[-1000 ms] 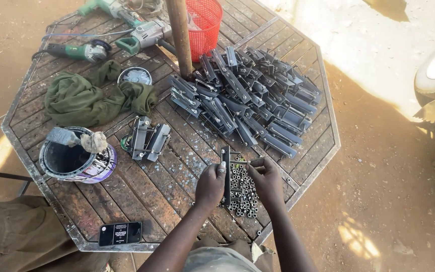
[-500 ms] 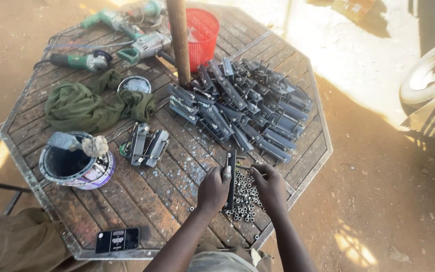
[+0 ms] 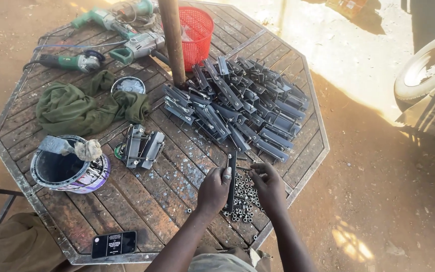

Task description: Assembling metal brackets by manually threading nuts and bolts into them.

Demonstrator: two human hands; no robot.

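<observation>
Left hand [image 3: 214, 188] closed around a dark flat metal bar [image 3: 232, 163], bar standing on edge near the table's front edge, lower end hidden behind the fingers. Right hand [image 3: 269, 182] just beside it, fingers curled narrow, pinching something too small to tell, resting over a pile of small nuts [image 3: 245, 201] spread on the slats between both hands. Octagonal slatted wooden table [image 3: 177, 166] underneath. Big heap of dark metal brackets [image 3: 237, 103] well behind the hands, around a wooden pole [image 3: 172, 40]. Two brackets [image 3: 142, 146] lying apart, left of centre. Paint can [image 3: 69, 168] with a brush [image 3: 71, 147] laid across its rim at left. Green cloth [image 3: 84, 106] behind that. Red basket [image 3: 195, 30] beside the pole. Green power tools [image 3: 109, 40] at far edge. Phone [image 3: 114, 244] face up near front-left edge. Tyre [image 3: 424, 70] on the dirt at right.
</observation>
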